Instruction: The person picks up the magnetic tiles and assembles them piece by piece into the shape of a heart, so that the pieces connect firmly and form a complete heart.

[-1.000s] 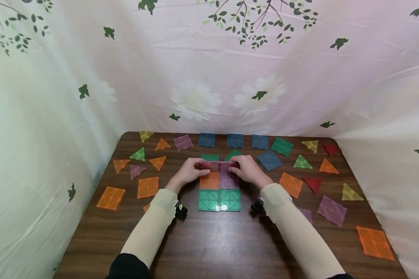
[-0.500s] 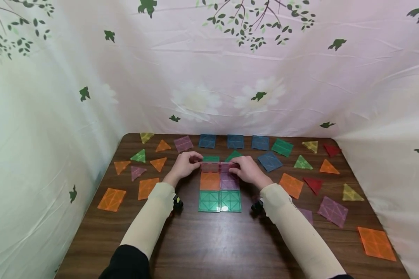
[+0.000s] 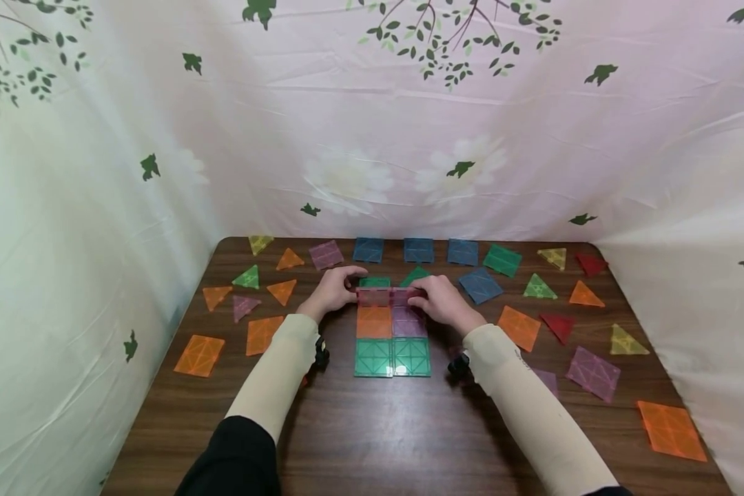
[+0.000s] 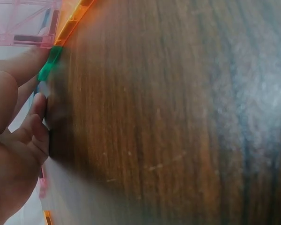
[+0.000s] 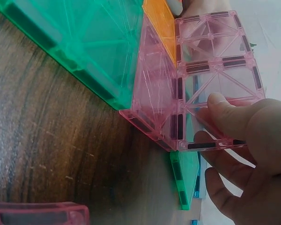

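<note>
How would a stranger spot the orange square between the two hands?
On the brown wooden table, find the block of tiles between the left hand and the right hand. There, the orange square lies flat, just behind the near left green square and beside a purple-pink square. Within that block, only it is orange; its neighbours are green or purple-pink.

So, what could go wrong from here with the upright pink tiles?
The upright pink tiles stand on edge, so they might tip if let go. The right hand pinches one; a twist could part the pair. A knock could also shift the flat orange tile at their base.
</note>
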Motion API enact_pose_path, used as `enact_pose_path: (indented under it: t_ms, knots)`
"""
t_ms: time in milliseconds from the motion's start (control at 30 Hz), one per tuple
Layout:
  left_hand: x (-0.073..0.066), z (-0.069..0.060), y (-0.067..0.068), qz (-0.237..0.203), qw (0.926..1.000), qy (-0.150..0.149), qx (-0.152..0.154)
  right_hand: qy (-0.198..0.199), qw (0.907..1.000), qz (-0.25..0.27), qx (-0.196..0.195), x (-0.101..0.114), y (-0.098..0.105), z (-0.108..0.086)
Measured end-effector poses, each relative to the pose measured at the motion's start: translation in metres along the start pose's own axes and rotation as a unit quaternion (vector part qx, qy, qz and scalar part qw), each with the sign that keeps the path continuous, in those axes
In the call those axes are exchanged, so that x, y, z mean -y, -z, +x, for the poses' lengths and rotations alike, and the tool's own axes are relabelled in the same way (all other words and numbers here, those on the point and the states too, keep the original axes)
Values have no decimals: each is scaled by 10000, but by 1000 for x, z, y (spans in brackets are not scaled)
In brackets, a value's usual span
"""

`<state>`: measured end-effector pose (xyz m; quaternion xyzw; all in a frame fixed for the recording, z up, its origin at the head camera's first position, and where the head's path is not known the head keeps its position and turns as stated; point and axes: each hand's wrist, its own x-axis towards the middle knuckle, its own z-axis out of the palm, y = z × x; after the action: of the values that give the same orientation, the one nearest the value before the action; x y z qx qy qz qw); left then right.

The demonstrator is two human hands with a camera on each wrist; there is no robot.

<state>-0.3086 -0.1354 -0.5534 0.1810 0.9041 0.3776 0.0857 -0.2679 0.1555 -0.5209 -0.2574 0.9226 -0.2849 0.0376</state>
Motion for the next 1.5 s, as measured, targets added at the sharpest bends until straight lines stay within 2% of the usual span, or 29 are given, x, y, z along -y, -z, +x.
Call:
enact_pose_path:
  t_ms: [200,500,733,867,1067,1200,1333,1500]
  knots:
    - [-3,0,-1,-138,9998,79,112,65,9999,-59,50,2,-2,0]
    - [5,-4,-1,-79,9998,173,57,94,9999,-79,9,3,-5,-1]
    - [6,-1,1,317,9993,-54,212,138,9998,-161,-2,4,-4,-1]
    - [3,1,2,384,9987,-131,293,149,9997,-172,-6,3,-3,0]
    - [3,2,4,331,9988,86,337,92,9997,-219,1,3,-2,0]
    - [6,0,7,39,9996,274,52,134,9996,-260,-30,2,-3,1]
    - [9,-8,13,-395,9956,566,-632,117,9997,-197,-63,2,-3,1]
    - [8,-25,18,-406,9867,813,-1348,-6,9998,-167,-81,1,-2,0]
